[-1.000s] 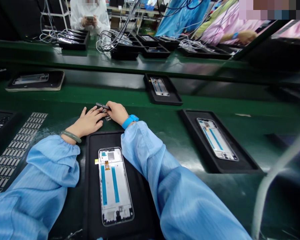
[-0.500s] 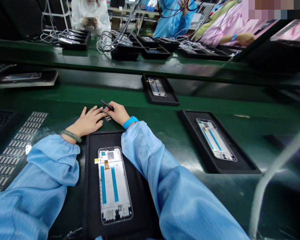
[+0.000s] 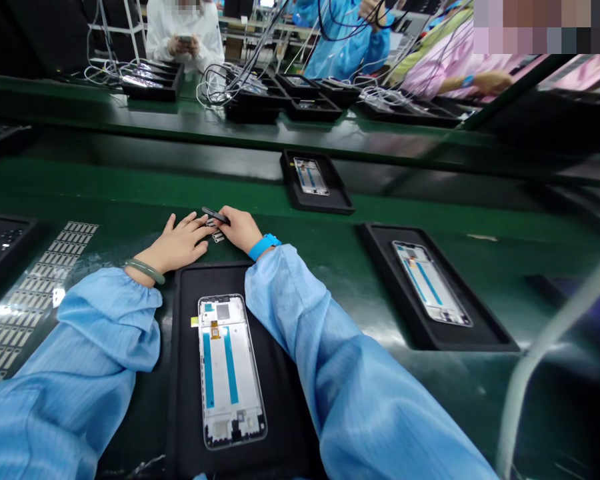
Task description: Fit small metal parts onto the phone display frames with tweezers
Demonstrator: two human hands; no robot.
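Note:
My right hand (image 3: 243, 229) is closed around slim black tweezers (image 3: 215, 215); their tips are hidden by my fingers. Below them, a few small silvery label-like pieces (image 3: 217, 235) lie on the green bench. My left hand (image 3: 176, 244) rests palm down with fingers spread, its fingertips beside these pieces. Nearer to me, under my forearms, sits a black tray (image 3: 187, 373). On it lies a white phone frame (image 3: 244, 393) with two blue strips, an orange flex piece and a yellow tab.
Rows of small labels (image 3: 40, 280) cover the bench at left, beside a dark tray (image 3: 5, 247) of small parts. Two more black trays (image 3: 485, 337) (image 3: 325, 205) hold phone frames. A pale curved tube (image 3: 517, 393) rises at right. Beyond a ledge are cables (image 3: 213, 87) and people.
At the far left, a person's hand and the light-edged tray with a phone frame have gone out of view. My hands stay nearly in place; the view shifts slightly.

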